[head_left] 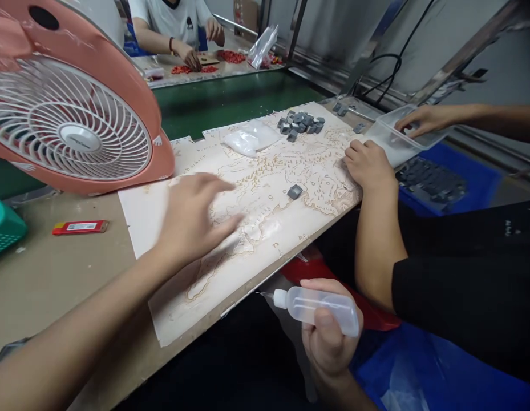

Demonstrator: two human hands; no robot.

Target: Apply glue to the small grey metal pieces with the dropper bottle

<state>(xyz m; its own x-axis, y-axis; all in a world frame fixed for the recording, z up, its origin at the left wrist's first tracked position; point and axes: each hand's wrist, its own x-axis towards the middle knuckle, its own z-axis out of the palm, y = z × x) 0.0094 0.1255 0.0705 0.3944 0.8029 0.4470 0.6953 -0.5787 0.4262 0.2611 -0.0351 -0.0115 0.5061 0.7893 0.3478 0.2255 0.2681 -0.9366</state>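
Note:
Over the printed map sheet hovers my left hand, its fingers apart and holding nothing; it is slightly smeared by motion. My right hand grips a clear plastic squeeze bottle below the table's front edge. The bottle lies nearly level, its white cap and thin needle tip pointing left. A single grey block rests on the map to the right of my left hand. Farther back, several similar grey blocks sit in a heap beside a clear plastic bag.
A pink fan stands at the left. Near it are a red packet and a green basket. At right, a co-worker's arms reach over the table, one hand in a clear bin. Another person handles red pieces behind the green belt.

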